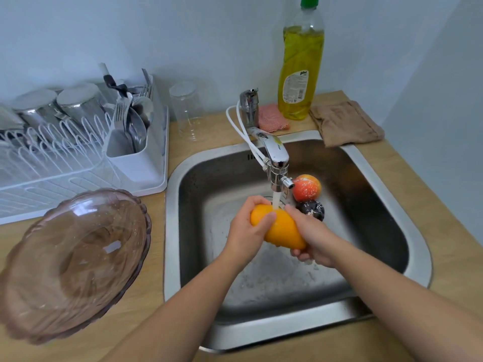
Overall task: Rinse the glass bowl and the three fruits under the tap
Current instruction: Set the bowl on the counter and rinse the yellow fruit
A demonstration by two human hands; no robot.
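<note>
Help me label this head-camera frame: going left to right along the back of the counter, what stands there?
Dish rack → cutlery holder → clear glass → tap → pink scrubber → detergent bottle → brown cloth.

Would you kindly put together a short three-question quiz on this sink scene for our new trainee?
1. True or false: the glass bowl sits inside the sink.
2. Which fruit is under the running tap? A) red apple B) orange mango C) dark plum
3. How many fruits lie on the sink floor, unheld?

Key:
1. False; it rests on the counter.
2. B; the left hand and right hand hold the mango.
3. Two: the apple and plum.
</note>
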